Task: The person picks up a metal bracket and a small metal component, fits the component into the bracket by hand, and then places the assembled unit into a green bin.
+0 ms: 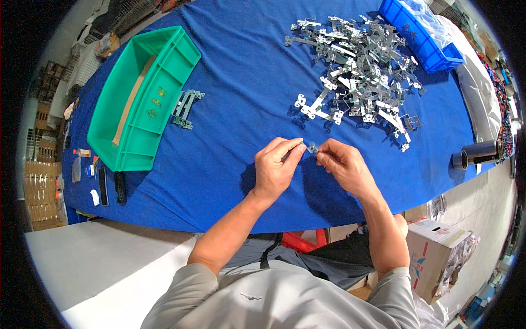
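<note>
Above the blue cloth, my left hand [276, 169] and my right hand [346, 164] face each other close together. Between them is a small shiny metal bracket [312, 147], its end showing past my right fingertips, which pinch it. My left thumb and forefinger are pressed together just beside the bracket; a small dark bit shows between them, too small to name. Beyond my hands, to the right, lies a large heap of metal brackets [356, 71]. One bracket [319, 107] lies at the heap's near left edge. A few brackets [187, 109] lie together beside the green bin.
At the left stands the green plastic bin [164, 129] on the blue cloth [230, 71]. A blue crate [438, 57] with clear plastic is at the far right. A dark cylinder [478, 155] lies at the right edge. Small items and a black phone-like slab [103, 186] sit at the left.
</note>
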Tool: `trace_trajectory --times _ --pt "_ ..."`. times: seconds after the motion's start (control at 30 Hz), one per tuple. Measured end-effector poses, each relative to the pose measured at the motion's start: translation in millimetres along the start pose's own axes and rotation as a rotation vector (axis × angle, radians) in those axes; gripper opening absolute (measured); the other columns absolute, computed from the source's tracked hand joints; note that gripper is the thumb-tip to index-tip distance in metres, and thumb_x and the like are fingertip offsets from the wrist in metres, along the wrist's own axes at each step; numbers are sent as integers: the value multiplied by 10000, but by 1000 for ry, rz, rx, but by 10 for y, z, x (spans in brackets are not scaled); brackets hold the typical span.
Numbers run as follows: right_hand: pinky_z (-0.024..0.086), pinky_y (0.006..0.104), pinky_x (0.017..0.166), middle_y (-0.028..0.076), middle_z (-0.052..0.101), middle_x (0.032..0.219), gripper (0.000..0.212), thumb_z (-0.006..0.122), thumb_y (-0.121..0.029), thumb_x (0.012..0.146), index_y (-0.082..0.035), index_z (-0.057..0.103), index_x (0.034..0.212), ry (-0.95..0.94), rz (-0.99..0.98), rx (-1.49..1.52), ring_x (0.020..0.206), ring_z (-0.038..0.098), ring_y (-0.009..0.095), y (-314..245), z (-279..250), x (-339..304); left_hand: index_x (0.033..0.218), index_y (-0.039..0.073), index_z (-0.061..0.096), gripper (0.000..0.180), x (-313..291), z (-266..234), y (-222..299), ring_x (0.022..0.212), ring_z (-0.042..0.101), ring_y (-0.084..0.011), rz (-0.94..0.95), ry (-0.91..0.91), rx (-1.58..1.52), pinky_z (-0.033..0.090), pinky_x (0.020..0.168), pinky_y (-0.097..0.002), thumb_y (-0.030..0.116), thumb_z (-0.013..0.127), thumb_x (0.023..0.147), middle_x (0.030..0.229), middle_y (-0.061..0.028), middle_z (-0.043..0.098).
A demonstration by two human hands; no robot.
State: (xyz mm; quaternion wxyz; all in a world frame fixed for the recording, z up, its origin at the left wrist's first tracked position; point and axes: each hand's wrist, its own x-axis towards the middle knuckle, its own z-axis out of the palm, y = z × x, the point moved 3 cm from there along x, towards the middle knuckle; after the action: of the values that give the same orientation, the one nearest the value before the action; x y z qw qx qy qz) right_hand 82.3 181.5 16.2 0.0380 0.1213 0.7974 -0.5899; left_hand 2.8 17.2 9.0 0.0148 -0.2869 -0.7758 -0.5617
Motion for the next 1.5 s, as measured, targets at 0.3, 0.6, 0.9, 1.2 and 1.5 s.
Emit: trace_trajectory --times 0.3,0.6,0.9,1.2,1.5 --pt "478 317 548 79 629 738 163 625 -130 963 18 601 1027 120 -62 111 615 595 136 -47 78 9 983 -21 748 143 -3 -19 2 725 684 -184 14 4 10 528 642 -295 32 751 850 850 -128 719" --pt "436 308 652 86 566 868 99 655 -92 927 -11 623 972 300 -298 -130 719 531 170 -123 -43 22 973 -15 745 157 -30 68 -11 722 691 -241 77 -66 34 535 644 -330 85 749 852 830 -141 707" --pt "465 328 661 87 577 835 119 630 -107 949 4 601 976 291 -226 54 748 560 181 -41 5 3 779 73 645 83 417 -766 -389 723 577 -275 591 40 921 478 650 -406 118 649 849 762 -81 606" --pt "495 455 734 203 621 890 141 611 -132 939 5 585 961 224 -376 -80 831 622 391 -224 110 -55 913 118 704 101 971 -1770 -1064 914 579 -286 469 223 1323 473 762 -442 210 694 873 889 -54 611" --pt "492 508 760 217 629 880 153 592 -147 931 6 581 932 251 -406 -101 854 623 421 -139 55 8 1248 28 630 481 848 -460 -350 1135 566 -357 584 -139 728 447 1013 -449 131 762 797 1199 -174 615"
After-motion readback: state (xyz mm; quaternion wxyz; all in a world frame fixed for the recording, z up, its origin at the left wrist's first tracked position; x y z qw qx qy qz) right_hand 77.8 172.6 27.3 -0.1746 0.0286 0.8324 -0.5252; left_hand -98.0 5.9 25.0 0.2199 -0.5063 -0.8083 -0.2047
